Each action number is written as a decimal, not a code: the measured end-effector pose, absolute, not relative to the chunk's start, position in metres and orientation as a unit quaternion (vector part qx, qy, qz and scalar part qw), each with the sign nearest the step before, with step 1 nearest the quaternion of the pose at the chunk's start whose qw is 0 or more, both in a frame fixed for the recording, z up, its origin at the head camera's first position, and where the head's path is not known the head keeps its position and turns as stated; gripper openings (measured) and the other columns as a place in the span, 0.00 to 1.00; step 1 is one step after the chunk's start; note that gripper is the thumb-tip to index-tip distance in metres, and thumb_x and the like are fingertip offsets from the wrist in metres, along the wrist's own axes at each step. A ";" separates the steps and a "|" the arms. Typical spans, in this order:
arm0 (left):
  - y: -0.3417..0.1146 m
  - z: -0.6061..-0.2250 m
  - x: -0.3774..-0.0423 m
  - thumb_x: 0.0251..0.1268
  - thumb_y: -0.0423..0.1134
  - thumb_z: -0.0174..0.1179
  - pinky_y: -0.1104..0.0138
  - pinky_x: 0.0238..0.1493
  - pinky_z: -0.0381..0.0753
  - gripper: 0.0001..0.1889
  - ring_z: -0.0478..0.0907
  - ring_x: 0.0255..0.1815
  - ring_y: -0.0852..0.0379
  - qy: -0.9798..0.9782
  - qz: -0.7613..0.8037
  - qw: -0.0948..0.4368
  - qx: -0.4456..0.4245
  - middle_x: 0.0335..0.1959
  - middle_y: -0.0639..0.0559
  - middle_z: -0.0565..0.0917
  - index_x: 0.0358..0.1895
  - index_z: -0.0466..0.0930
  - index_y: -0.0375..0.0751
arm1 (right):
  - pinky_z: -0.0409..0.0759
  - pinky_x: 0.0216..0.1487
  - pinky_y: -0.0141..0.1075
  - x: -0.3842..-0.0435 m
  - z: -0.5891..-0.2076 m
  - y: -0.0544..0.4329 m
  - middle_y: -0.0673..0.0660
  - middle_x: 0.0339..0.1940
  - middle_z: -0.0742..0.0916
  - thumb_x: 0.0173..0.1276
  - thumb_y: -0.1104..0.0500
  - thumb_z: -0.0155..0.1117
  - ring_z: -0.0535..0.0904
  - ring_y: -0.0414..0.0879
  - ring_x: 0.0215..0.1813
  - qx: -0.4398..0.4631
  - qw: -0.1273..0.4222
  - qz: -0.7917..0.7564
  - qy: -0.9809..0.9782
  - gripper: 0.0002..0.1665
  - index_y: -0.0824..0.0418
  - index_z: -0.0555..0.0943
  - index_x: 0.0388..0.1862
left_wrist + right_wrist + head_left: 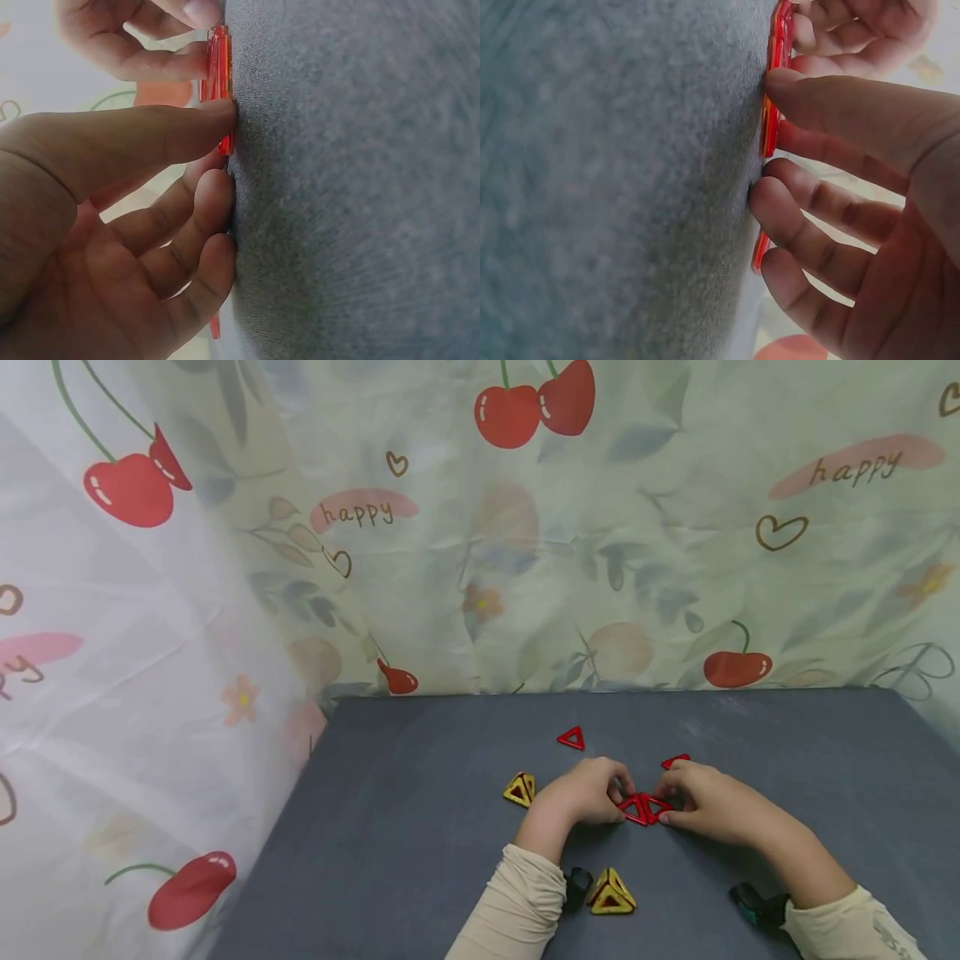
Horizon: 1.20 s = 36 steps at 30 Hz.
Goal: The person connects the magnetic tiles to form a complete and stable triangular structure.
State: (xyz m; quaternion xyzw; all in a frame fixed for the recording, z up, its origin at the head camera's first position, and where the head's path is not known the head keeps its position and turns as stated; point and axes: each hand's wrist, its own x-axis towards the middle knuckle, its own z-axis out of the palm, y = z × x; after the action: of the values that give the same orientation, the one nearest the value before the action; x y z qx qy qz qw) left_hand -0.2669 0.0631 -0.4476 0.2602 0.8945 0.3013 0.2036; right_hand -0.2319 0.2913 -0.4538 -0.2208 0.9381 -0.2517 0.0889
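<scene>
Two red triangular frames lie edge to edge on the table between my hands, the left triangle (640, 802) and the right triangle (649, 818). My left hand (588, 792) pinches the left one by its outer side, thumb on the near side. From the other side my right hand (708, 799) pinches the right triangle (769, 120) between thumb and index finger. Both wrist views show the red pieces lying low against the cloth, with the other fingertips resting on or close to it. Another red triangle (675, 760) lies just behind my right hand, partly hidden by it.
A single red triangle (581, 740) lies farther back. Left of my left hand is a yellow pyramid-like piece (527, 787), and a second yellow pyramid-like piece (613, 908) stands near my left wrist. The dark grey table (405, 827) meets a cherry-printed curtain (435, 635) behind.
</scene>
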 end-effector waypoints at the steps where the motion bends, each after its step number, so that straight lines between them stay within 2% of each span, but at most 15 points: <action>1: 0.063 -0.448 -0.267 0.64 0.30 0.74 0.70 0.35 0.76 0.13 0.76 0.31 0.61 0.894 0.301 0.204 0.261 0.31 0.59 0.81 0.48 0.86 0.48 | 0.76 0.34 0.32 -0.232 -0.453 0.291 0.49 0.44 0.84 0.66 0.53 0.80 0.74 0.34 0.32 -0.219 0.087 -0.249 0.939 0.12 0.53 0.88 0.45; 9: 0.062 -0.448 -0.267 0.64 0.37 0.76 0.71 0.34 0.75 0.13 0.76 0.30 0.63 0.895 0.294 0.199 0.271 0.30 0.60 0.80 0.50 0.87 0.49 | 0.75 0.33 0.32 -0.232 -0.453 0.292 0.49 0.42 0.82 0.65 0.53 0.81 0.73 0.35 0.31 -0.211 0.084 -0.245 0.943 0.12 0.52 0.87 0.42; 17: 0.063 -0.447 -0.265 0.66 0.37 0.74 0.70 0.31 0.75 0.13 0.76 0.28 0.62 0.893 0.295 0.208 0.267 0.28 0.58 0.80 0.51 0.87 0.48 | 0.77 0.31 0.32 -0.232 -0.450 0.292 0.47 0.36 0.85 0.67 0.54 0.79 0.76 0.35 0.27 -0.226 0.105 -0.287 0.925 0.11 0.54 0.85 0.43; 21: 0.063 -0.446 -0.265 0.67 0.38 0.74 0.70 0.30 0.75 0.13 0.76 0.27 0.62 0.893 0.296 0.214 0.263 0.27 0.58 0.81 0.52 0.86 0.47 | 0.79 0.31 0.32 -0.232 -0.449 0.290 0.46 0.37 0.86 0.68 0.55 0.79 0.77 0.34 0.27 -0.239 0.096 -0.298 0.919 0.10 0.54 0.85 0.44; 31: 0.064 -0.446 -0.268 0.65 0.35 0.74 0.71 0.40 0.80 0.17 0.80 0.38 0.66 0.888 0.307 0.191 0.285 0.43 0.57 0.87 0.56 0.87 0.50 | 0.80 0.34 0.33 -0.231 -0.447 0.284 0.49 0.41 0.86 0.67 0.64 0.77 0.78 0.33 0.32 -0.296 0.058 -0.337 0.892 0.14 0.56 0.86 0.50; 36: 0.064 -0.447 -0.268 0.67 0.36 0.74 0.71 0.38 0.80 0.13 0.80 0.36 0.65 0.885 0.310 0.189 0.292 0.41 0.58 0.88 0.52 0.89 0.51 | 0.80 0.33 0.33 -0.230 -0.448 0.281 0.49 0.42 0.87 0.66 0.66 0.77 0.78 0.33 0.32 -0.301 0.054 -0.343 0.888 0.16 0.56 0.86 0.51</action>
State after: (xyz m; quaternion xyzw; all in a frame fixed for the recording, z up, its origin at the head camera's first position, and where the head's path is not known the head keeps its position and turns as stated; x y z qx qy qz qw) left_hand -0.2675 0.0638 -0.4475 0.2924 0.8849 0.3096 0.1887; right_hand -0.2304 0.2813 -0.4483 -0.3012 0.8881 -0.3429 0.0539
